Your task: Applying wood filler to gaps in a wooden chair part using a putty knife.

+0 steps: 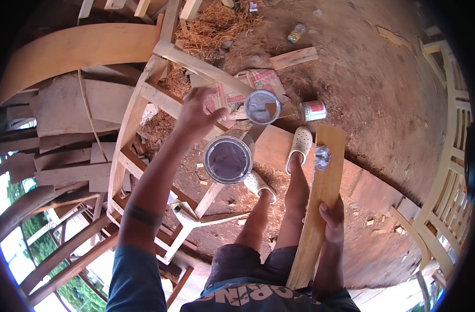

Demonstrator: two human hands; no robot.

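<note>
Board in your right hand, left hand raised by the wooden frame.
Your right grip is clasped on the board's edge, a shiny lump on its upper face; your left grip's fingers are bent, but whether they hold anything you cannot tell. The dark-filled container sits between your forearms.

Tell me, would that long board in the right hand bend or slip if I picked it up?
The board probably won't bend easily: it looks like solid, flat wood. It might be slippery near the shiny blob on its face. Being long, it could tip if held by one end.
</note>
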